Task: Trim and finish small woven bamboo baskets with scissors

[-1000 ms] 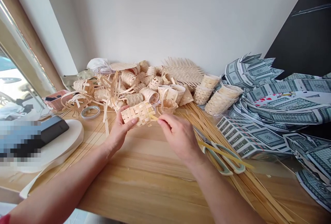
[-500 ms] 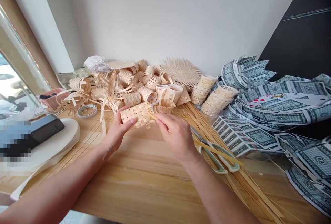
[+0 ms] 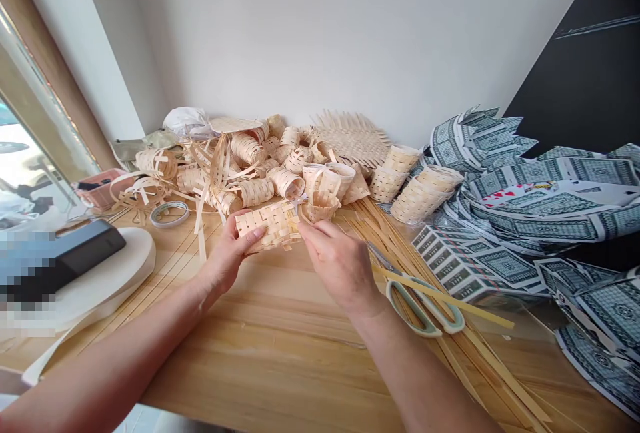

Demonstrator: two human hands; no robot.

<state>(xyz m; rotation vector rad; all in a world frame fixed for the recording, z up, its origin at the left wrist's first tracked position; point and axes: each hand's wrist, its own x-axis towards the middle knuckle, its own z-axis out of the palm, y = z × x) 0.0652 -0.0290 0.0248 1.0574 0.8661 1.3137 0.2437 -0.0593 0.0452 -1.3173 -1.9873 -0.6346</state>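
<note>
A small woven basket [image 3: 273,225] of pale strips lies sideways above the table, its left end gripped by my left hand [image 3: 231,246], thumb across the front. At its right end, my right hand [image 3: 340,263] pinches a yellowish flat strip [image 3: 450,298]. That strip runs out behind the hand to the right, passing over the scissors. The fingertips of the right hand are close to the weave, and the strip's other end is partly hidden by them. Green-and-white-handled scissors [image 3: 425,306] rest on the table beside my right wrist.
Many woven baskets [image 3: 250,190] and loose strips are heaped along the wall. A tape roll [image 3: 169,214] and a pink container [image 3: 103,188] are at left. Long strips [image 3: 500,373] lie at right, beside folded playing-card pieces [image 3: 550,183]. A white roll [image 3: 125,266] sits left.
My right hand has moved slightly, and more of the yellowish strip's tail now reaches out to the right. The left hand still grips the basket in nearly the same place.
</note>
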